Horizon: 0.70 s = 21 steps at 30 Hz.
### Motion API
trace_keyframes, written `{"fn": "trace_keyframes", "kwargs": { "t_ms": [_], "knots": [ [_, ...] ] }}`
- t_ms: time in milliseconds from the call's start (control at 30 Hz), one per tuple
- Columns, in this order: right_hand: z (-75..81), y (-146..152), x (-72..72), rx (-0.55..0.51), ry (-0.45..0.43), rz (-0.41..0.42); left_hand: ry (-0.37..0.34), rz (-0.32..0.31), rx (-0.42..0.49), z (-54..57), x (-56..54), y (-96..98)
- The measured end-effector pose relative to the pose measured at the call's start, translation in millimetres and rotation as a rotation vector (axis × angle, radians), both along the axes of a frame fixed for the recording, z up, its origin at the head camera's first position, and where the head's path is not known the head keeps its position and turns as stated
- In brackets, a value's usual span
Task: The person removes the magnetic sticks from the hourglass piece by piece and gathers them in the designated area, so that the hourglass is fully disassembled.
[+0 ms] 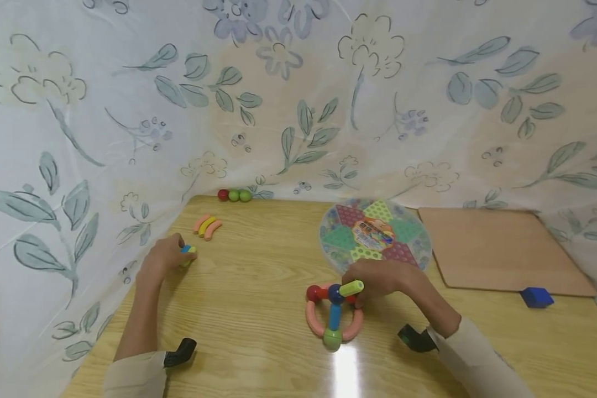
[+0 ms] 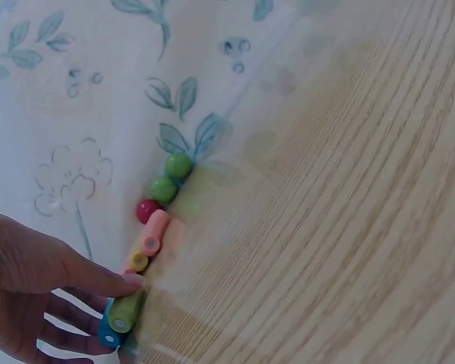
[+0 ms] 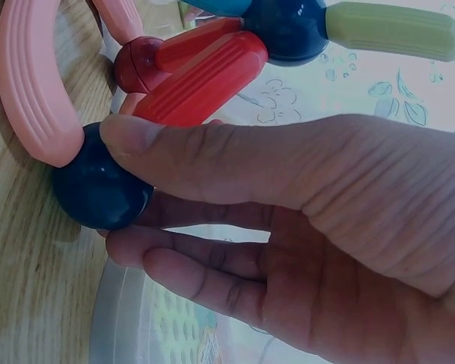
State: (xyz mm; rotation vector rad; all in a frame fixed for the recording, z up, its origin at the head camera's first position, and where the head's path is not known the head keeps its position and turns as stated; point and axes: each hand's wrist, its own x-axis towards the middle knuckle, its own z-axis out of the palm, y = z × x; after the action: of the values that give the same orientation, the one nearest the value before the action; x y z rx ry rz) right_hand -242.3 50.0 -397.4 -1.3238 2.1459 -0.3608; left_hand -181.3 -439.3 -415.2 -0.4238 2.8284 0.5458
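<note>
On the table's left side my left hand point(image 1: 165, 255) pinches a green magnetic rod point(image 2: 126, 309) and a blue rod point(image 2: 108, 327) lying side by side, thumb on the green one. Right of the middle stands a magnetic stick-and-ball frame point(image 1: 334, 317) with a curved pink base. Red and blue rods rise to a blue ball point(image 1: 335, 293) at its top, from which a yellow-green rod point(image 1: 352, 288) sticks out. My right hand point(image 1: 378, 279) holds a dark blue ball point(image 3: 102, 182) at the base between thumb and fingers. That ball touches a curved pink rod point(image 3: 36, 83).
Curved pink and yellow rods point(image 1: 207, 227) lie beyond my left hand. One red and two green balls point(image 1: 234, 195) line the back edge. A round Chinese checkers board point(image 1: 338, 236) lies behind the frame. At right are a brown board point(image 1: 502, 249) and a blue block point(image 1: 537, 297).
</note>
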Motion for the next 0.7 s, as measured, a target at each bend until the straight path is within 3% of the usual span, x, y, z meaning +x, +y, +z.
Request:
{"fn": "trace_keyframes", "kwargs": {
  "t_ms": [500,600,700],
  "knots": [
    [3.3,-1.4,2.9,0.019,0.019,-0.006,-0.021,0.025,0.04,2.6,3.4,-2.3],
    [3.6,-0.5,2.7,0.011,0.029,0.004,0.009,0.019,0.021,6.8,3.4,0.9],
    [3.1,-0.1,2.4,0.004,0.028,0.011,0.09,-0.014,-0.027,16.3,2.1,15.2]
  ]
}}
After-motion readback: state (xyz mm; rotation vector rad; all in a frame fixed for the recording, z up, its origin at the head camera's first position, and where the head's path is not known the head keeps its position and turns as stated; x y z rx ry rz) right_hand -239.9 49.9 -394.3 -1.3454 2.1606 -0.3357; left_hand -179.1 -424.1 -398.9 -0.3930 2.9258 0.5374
